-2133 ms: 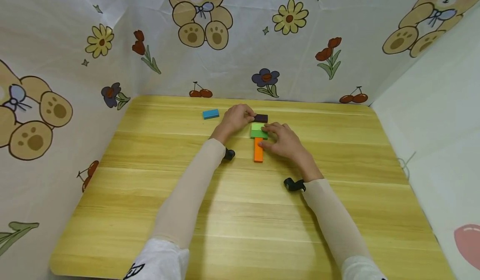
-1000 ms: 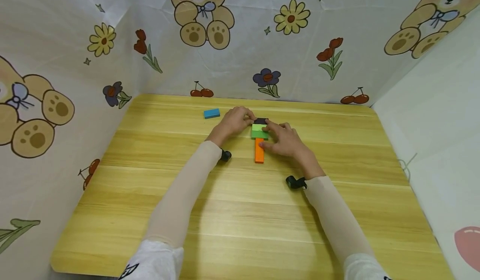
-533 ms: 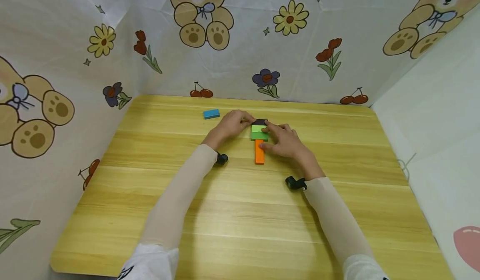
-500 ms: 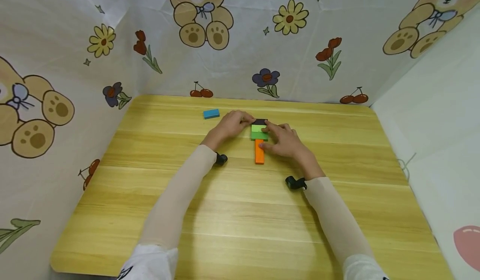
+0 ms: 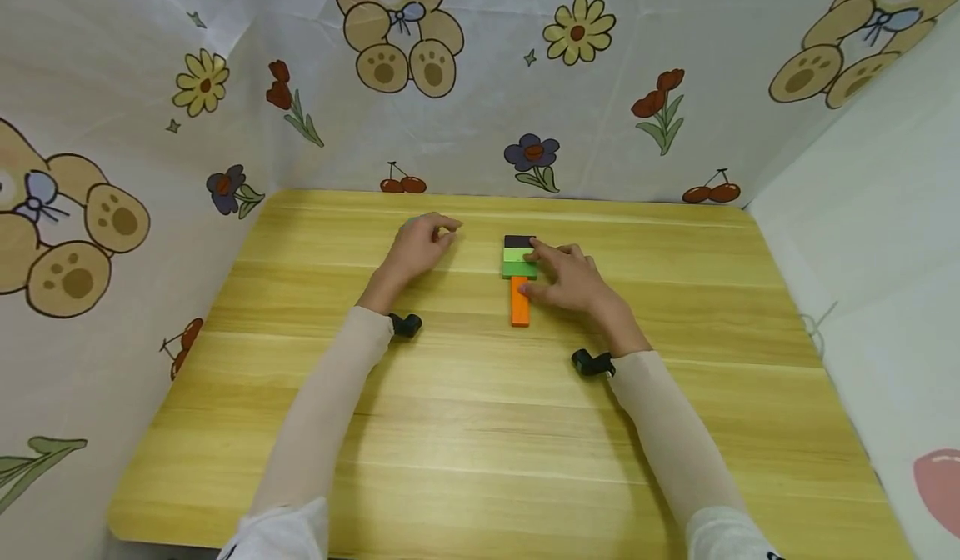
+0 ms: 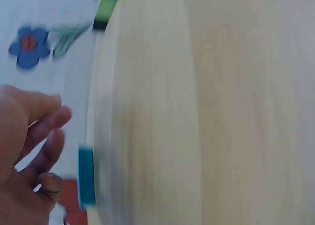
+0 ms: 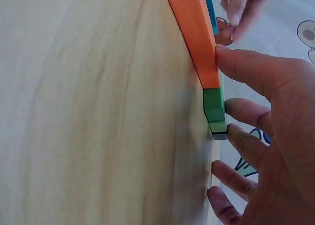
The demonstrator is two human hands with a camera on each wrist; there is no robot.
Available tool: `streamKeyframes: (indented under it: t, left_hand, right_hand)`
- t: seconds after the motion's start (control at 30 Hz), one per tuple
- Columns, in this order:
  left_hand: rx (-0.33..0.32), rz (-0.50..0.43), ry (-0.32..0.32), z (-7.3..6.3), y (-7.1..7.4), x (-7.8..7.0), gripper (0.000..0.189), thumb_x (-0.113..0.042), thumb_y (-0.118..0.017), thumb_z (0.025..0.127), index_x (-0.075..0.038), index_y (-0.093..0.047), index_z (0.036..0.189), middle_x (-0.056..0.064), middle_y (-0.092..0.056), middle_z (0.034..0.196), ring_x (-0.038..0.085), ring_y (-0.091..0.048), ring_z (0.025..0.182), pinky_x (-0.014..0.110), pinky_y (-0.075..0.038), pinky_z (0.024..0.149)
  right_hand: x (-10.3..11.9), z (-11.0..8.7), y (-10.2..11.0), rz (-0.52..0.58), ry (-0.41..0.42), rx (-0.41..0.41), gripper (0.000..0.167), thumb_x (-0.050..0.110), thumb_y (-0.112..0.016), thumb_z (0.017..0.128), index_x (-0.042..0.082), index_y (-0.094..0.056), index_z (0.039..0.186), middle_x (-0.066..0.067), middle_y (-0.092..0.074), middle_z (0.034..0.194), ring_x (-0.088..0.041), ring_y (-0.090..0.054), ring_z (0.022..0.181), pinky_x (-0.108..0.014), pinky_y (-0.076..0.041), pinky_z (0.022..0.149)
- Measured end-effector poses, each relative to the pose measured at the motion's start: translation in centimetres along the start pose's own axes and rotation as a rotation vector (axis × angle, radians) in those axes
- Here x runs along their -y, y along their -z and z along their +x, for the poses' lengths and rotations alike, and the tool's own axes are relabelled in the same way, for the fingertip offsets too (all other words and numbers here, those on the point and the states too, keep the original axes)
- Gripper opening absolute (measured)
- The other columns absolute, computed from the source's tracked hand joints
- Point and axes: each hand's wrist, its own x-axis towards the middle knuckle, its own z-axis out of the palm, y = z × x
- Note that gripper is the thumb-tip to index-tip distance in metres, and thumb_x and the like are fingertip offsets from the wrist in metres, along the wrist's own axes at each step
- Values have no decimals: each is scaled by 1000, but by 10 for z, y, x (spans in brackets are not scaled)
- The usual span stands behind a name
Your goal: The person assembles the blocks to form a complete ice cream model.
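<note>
An orange block (image 5: 520, 308) lies lengthwise on the wooden table. Crosswise at its far end lie a green block (image 5: 516, 271), a lime-green block (image 5: 514, 255) and a black block (image 5: 517, 242), lined up one behind another. My right hand (image 5: 572, 282) rests on them from the right: the thumb touches the orange block, and other fingertips touch the green and black ones. To the left, my left hand (image 5: 418, 247) is over the table with loosely bent fingers, holding nothing. A blue block (image 6: 86, 176) shows beside it in the left wrist view; in the head view the hand covers it.
The wooden table (image 5: 480, 427) ends at a patterned cloth (image 5: 480, 118) hung along its back and left. A white wall (image 5: 862, 235) stands on the right. Each wrist wears a small black camera (image 5: 592, 363).
My left hand slid the black block toward me against the lime-green one, released it, and moved left over the blue block. My right hand stays on the blocks.
</note>
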Motion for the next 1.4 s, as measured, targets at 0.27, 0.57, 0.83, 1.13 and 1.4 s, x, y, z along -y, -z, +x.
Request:
streamKeyframes:
  t: [0.27, 0.57, 0.83, 1.13, 1.4]
  left_hand:
    - [-170, -85, 148, -6, 26, 39, 34, -22, -69, 107, -15, -73, 140, 11, -67, 144, 30, -66, 94, 42, -51, 79]
    - [-186, -250, 230, -12, 33, 59, 33, -18, -66, 108, -7, -72, 139, 17, -63, 146, 40, -64, 128, 56, -54, 107]
    - [-205, -233, 254, -10, 30, 59, 30, -14, -68, 107, -6, -75, 136, 18, -68, 144, 39, -67, 120, 54, -55, 104]
    - [-197, -233, 264, -8, 29, 56, 31, -15, -68, 108, -7, -75, 136, 18, -68, 144, 38, -66, 120, 53, -55, 103]
    - [-191, -214, 260, -3, 26, 55, 29, -16, -68, 108, -8, -76, 134, 17, -66, 146, 38, -67, 125, 54, -56, 106]
  right_hand:
    - [0, -3, 3, 20, -5, -9, 87, 56, -74, 97, 26, -36, 170, 5, -52, 167, -41, -31, 154, -65, -21, 124]
    - [3, -3, 0, 24, -1, -11, 75, 56, -75, 97, 27, -51, 162, 3, -40, 175, -40, -33, 153, -69, -16, 127]
    - [0, -1, 0, 4, 8, -8, 85, 57, -72, 98, 24, -38, 169, 4, -51, 168, -39, -34, 152, -67, -19, 126]
    - [2, -4, 0, 17, 5, -16, 89, 56, -73, 99, 23, -34, 171, 5, -57, 163, -36, -39, 144, -63, -23, 123]
    - [2, -4, -1, 24, 2, -17, 89, 57, -73, 98, 25, -34, 171, 6, -56, 163, -36, -39, 142, -61, -24, 120]
